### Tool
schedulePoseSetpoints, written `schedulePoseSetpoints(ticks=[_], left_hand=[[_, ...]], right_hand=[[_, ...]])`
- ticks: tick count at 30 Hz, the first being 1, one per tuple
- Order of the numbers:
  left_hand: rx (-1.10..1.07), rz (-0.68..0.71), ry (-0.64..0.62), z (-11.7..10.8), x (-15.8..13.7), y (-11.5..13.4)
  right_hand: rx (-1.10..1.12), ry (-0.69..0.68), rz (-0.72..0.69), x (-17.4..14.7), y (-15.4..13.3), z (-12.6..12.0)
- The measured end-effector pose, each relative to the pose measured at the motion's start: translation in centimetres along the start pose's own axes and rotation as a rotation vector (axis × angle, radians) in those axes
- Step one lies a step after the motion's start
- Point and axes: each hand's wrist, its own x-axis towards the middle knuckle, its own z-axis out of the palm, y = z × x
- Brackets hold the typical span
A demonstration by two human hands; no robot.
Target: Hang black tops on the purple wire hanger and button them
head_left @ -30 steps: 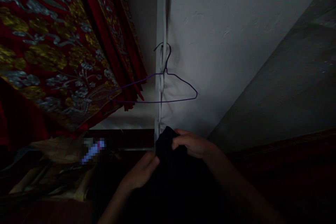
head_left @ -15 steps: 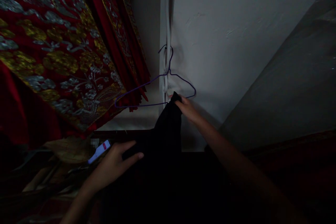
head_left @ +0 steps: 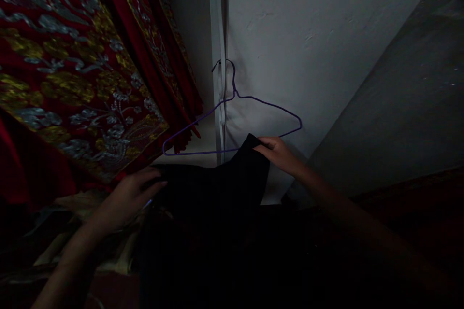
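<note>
A black garment (head_left: 217,198) spreads between my two hands; its lower part merges into the darkness. My right hand (head_left: 282,157) pinches its upper right corner, close to the bottom bar of a purple wire hanger (head_left: 195,153). At the garment's upper left edge is my left hand (head_left: 132,195), thumb and fingers closed around the dark cloth. The hanger hangs by its hook against the white wall, and the raised right corner of the garment covers part of its bottom bar.
Red cloth with gold and silver embroidery (head_left: 83,67) hangs at the left. A pale cable (head_left: 222,24) runs down the wall (head_left: 308,53) behind the hanger. Below my left hand lie dim, pale items (head_left: 119,258).
My hands have moved apart, the left leftward and the right rightward, stretching the garment's upper edge wider. The hanger's right end has swung outward. My left hand now mostly covers the lit phone.
</note>
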Motion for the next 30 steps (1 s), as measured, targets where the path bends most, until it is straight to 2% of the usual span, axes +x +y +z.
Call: schedulePoseSetpoints(ticks=[2, 4, 7, 10, 15, 18, 20, 24, 26, 28, 30], left_hand=[[-0.078, 0.071, 0.134, -1.3, 1.7, 1.1], [-0.123, 0.141, 0.211, -2.0, 3.4, 2.6], [-0.124, 0.207, 0.254, -1.9, 5.7, 5.1], [-0.032, 0.261, 0.305, -1.3, 7.0, 7.0], [0.145, 0.287, 0.36, -2.4, 6.5, 6.4], [0.093, 0.198, 0.453, -4.0, 6.0, 5.8], [0.047, 0.188, 0.5, -4.7, 6.5, 6.4], [0.059, 0.35, 0.331, -3.7, 9.0, 9.2], [0.061, 0.371, 0.292, -2.5, 10.5, 9.9], [0.034, 0.333, 0.282, -1.4, 11.5, 9.7], [0.023, 0.298, 0.276, -0.7, 12.1, 8.8]], right_hand=[[-0.011, 0.037, -0.012, -0.6, -0.6, -0.1], [-0.001, 0.055, -0.025, -1.0, -1.0, 0.0], [0.01, 0.051, -0.036, -1.4, -1.2, 0.3], [-0.01, 0.056, -0.05, -1.6, -1.2, 0.6], [-0.118, 0.031, -0.097, -1.7, -1.2, 0.9], [-0.146, 0.031, -0.1, -1.5, -1.4, 1.1], [-0.131, 0.02, -0.103, -1.3, -1.6, 1.5], [-0.066, -0.059, -0.11, -1.6, -2.1, 2.7], [-0.051, -0.054, -0.124, -2.2, -2.2, 3.1], [-0.055, 0.031, -0.156, -2.8, -2.0, 3.0], [-0.064, 0.227, -0.196, -3.3, -1.7, 2.2]])
